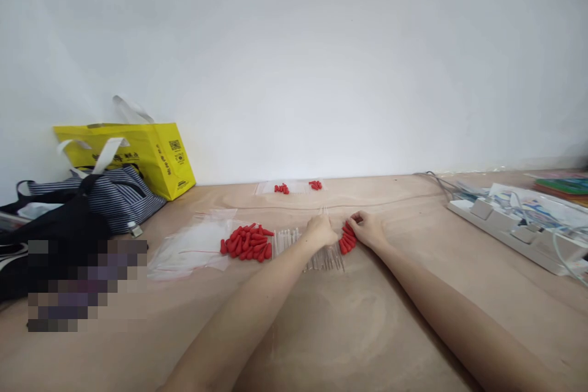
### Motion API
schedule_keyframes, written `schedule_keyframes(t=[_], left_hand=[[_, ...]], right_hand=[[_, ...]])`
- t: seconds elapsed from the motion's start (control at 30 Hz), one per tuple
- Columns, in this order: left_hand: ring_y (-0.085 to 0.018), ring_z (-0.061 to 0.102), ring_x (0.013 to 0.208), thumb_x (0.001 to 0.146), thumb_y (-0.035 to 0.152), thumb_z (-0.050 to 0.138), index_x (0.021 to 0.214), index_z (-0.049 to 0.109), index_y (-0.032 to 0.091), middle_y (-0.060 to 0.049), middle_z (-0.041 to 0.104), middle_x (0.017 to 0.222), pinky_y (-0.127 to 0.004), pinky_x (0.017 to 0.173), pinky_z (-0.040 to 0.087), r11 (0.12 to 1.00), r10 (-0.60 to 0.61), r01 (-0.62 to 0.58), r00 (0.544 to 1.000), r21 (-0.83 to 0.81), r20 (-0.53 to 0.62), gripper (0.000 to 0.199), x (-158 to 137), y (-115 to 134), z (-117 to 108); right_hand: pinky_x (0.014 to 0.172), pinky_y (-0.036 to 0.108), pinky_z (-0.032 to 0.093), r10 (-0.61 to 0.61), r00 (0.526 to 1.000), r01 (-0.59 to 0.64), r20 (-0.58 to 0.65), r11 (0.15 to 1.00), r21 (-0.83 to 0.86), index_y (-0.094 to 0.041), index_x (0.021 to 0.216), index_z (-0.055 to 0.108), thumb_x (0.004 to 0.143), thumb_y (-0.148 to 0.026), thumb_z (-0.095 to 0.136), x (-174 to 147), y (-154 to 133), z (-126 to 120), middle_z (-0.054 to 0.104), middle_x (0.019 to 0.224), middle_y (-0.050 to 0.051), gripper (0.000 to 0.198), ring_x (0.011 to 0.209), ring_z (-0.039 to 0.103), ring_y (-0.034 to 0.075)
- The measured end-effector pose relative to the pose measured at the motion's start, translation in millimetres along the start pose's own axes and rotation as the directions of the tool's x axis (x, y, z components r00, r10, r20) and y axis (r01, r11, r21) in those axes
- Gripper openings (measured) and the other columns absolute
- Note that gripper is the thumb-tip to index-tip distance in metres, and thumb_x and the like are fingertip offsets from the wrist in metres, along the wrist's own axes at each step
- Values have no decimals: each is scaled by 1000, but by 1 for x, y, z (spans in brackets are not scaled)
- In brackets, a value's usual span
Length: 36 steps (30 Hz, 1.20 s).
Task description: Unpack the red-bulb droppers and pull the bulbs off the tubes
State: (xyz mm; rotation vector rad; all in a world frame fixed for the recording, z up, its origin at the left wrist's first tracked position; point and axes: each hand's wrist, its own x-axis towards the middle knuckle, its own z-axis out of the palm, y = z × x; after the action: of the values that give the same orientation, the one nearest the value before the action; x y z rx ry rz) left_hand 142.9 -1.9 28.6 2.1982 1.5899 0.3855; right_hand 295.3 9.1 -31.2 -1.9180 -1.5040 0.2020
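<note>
My left hand (321,231) is curled low over a bunch of thin glass tubes (328,259); clear tips stick out past its far side, and its fingertips are mostly hidden. Just to the right, my right hand (369,229) has thumb and fingers pinched at the far end of a short row of red rubber bulbs (348,243). More glass tubes (285,242) lie side by side left of my left wrist. Beside them is a larger heap of red rubber bulbs (247,242).
Clear plastic bags (190,251) lie left of the heap. Bags holding red bulbs (282,188) rest by the wall. A yellow bag (168,162) and a striped bag (122,199) stand at left. A power strip (509,233) with cables sits at right.
</note>
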Motion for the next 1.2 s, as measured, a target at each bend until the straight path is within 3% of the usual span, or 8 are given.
schedule_keyframes(t=[0.1,0.3,0.47,0.53,0.6,0.67,0.87,1.2], left_hand=[[-22,61,71,58,16,61,62,58,16,-6,63,61,-26,60,44,998,11,-11,1000,64,-9,5,-2,7,2],[-23,60,75,62,15,59,72,59,14,-10,64,75,-28,63,44,987,71,-61,995,146,-63,9,-7,4,1],[-18,54,85,76,22,49,87,58,19,-5,60,91,-30,75,41,949,291,-267,947,169,-138,14,-39,-25,-7],[-18,51,84,78,23,48,81,59,19,-5,59,85,-32,76,39,810,580,-528,785,255,-216,13,-58,-47,-10],[-16,50,76,80,20,45,76,60,20,-4,58,77,-31,71,38,688,723,-638,640,347,-258,15,-77,-72,-13],[-15,48,73,80,18,45,74,59,20,-3,58,76,-31,70,37,643,765,-661,582,388,-276,16,-91,-93,-17],[-15,47,75,80,17,46,75,58,18,-3,56,74,-29,70,38,741,672,-601,651,300,-353,13,-100,-115,-26],[-15,47,77,80,17,45,76,59,18,-4,56,77,-30,71,39,740,673,-630,680,238,-292,14,-95,-116,-21]], right_hand=[[80,37,31,-8,1000,8,4,1000,-23,-21,78,63,73,-31,49,0,0,0,65,76,2,17,80,57,19],[79,36,31,-32,999,32,-2,998,-53,-21,78,63,76,-30,46,0,1,1,65,77,3,20,80,57,19],[81,36,30,-52,998,49,-34,996,-78,-20,84,63,77,-32,43,-2,-1,-2,64,85,5,24,87,55,21],[82,36,30,-64,997,60,-39,994,-91,-20,84,63,77,-34,44,-3,-5,-5,62,92,6,25,91,53,21],[83,37,29,-76,997,73,-19,992,-103,-21,81,64,75,-36,46,-4,-13,-7,61,94,6,24,92,52,21],[83,37,29,-79,997,82,25,990,-116,-21,75,64,72,-38,49,-3,-24,-8,62,90,6,23,90,53,21],[74,41,33,56,974,-19,218,985,-169,-20,50,62,65,-41,54,12,-58,7,61,56,6,27,68,57,23],[58,29,39,146,904,-83,403,982,-169,-21,51,63,62,-34,57,30,-65,17,54,42,-1,19,53,55,16]])
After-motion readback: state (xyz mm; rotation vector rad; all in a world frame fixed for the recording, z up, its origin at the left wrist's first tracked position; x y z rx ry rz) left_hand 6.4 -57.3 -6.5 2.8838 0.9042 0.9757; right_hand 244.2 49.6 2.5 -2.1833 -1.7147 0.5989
